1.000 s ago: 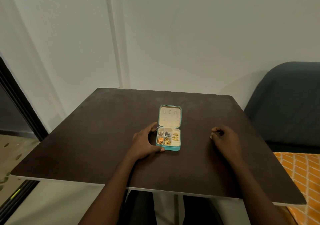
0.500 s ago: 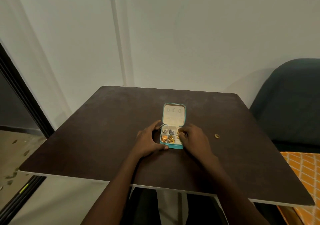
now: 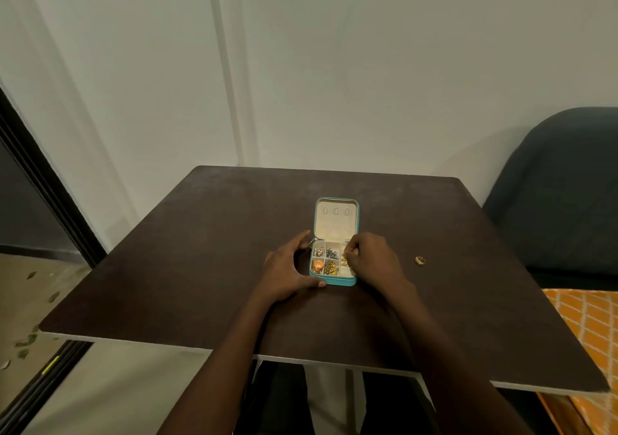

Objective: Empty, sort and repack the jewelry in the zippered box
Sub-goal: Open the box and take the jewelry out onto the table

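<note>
The teal zippered box (image 3: 335, 257) lies open mid-counter (image 3: 200, 250). It looks light, likely to skid. The left hand (image 3: 288, 269) cups its left side; the right hand (image 3: 369, 260) pinches inside its right compartments, on what I cannot tell. One gold piece (image 3: 420, 260) lies well right of the box.

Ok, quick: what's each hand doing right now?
Left hand: open, cupped against the left side of the box, steadying it.
Right hand: fingers curled over the box's right compartments; whether it is pinching jewelry cannot be told.

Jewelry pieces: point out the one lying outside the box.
The small gold piece alone on the table, right of the right hand; the others sit in the box's compartments.
</note>
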